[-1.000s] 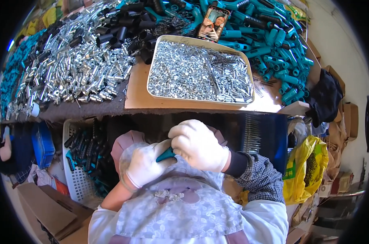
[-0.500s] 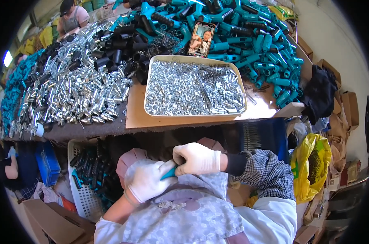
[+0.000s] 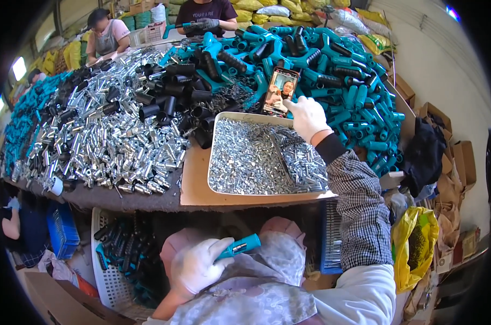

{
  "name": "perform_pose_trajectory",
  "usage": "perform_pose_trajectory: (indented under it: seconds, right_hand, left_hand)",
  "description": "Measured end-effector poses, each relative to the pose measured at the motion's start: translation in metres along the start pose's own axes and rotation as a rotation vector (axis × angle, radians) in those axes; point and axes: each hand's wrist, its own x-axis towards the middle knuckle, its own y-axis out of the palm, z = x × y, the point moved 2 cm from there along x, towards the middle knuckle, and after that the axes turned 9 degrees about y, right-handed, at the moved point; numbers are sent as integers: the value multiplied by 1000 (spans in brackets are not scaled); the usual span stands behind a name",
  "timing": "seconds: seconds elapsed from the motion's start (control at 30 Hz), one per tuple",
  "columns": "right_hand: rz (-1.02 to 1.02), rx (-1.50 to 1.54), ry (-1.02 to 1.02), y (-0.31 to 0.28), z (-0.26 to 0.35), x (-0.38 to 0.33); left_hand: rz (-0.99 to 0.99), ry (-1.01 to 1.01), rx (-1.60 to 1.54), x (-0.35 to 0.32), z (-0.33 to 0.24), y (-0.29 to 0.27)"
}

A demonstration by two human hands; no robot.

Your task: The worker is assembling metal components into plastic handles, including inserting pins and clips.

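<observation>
My left hand (image 3: 199,266), in a white glove, is closed round a teal tubular plastic tool handle (image 3: 240,247) above my lap. A metal piece shows in a slot along its side. My right hand (image 3: 309,116), also gloved, reaches over the table with nothing in its grasp. One stretched finger meets the lower right edge of a phone (image 3: 280,93); whether it presses the screen I cannot tell. The phone leans upright behind a cream tray (image 3: 213,157) of small metal parts, with a thin dark tool lying on them. My right forearm passes over the tray's right side.
Shiny metal cylinders (image 3: 102,146) heap at the left, beside black sleeves (image 3: 172,105). Teal handles (image 3: 359,97) pile up behind and right. Below the table stand a white basket (image 3: 107,281) of handles and a blue crate (image 3: 332,238). Two people (image 3: 107,35) (image 3: 207,16) work across the table.
My right hand has left the teal handle and reached forward to the phone. The left hand keeps the handle, now more exposed. The view has tilted up, bringing another person into sight.
</observation>
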Motion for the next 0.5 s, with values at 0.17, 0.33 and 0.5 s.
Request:
perform_pose_trajectory:
  seconds: [0.17,0.33,0.5]
  right_hand:
    - [-108,-118,70,17,-20,47]
    - [-39,341,107,-27,41,40]
    - [334,517,-147,-40,116,-41]
  left_hand:
    - [-85,4,-53,1,5,0]
    - [-119,-15,-53,-4,11,-4]
    - [-134,16,-53,-5,10,-6]
